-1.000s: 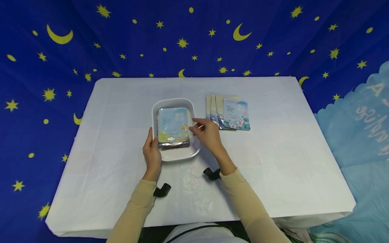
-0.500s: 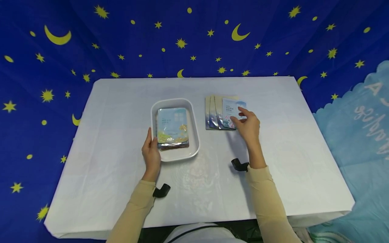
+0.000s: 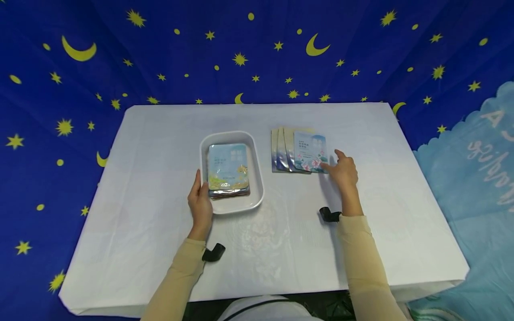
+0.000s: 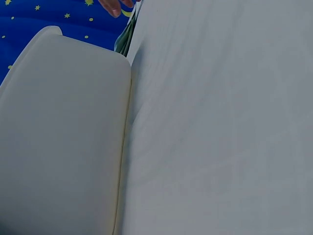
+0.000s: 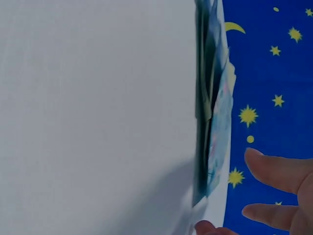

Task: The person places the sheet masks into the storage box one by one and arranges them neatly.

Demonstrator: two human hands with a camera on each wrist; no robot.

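In the head view, my left hand (image 3: 201,205) holds the left side of a white plastic basin (image 3: 257,196), thumb over the rim and fingers along the outer wall. Inside lies a stack of flat foil sachets (image 3: 228,166), the top one pale blue with yellow flowers. My right hand (image 3: 343,171) is at the right edge of a blue sachet with pink lotus flowers (image 3: 310,149), its thumb overlapping the lower right corner. Its thumb and fingers are spread in the right wrist view, beside the sachet edges. The left wrist view shows the basin's outer wall (image 4: 73,132).
Several more sachets (image 3: 281,151) lie fanned out under the lotus one, cream and silvery sides showing. A white cloth covers the table (image 3: 160,133). Behind it hangs a blue curtain (image 3: 281,26) with yellow stars and moons. A light blue cloth (image 3: 482,187) hangs at the right.
My right hand has moved right from the basin, across the lotus sachet to its right edge, and its fingers have spread. The left hand and basin stay put.
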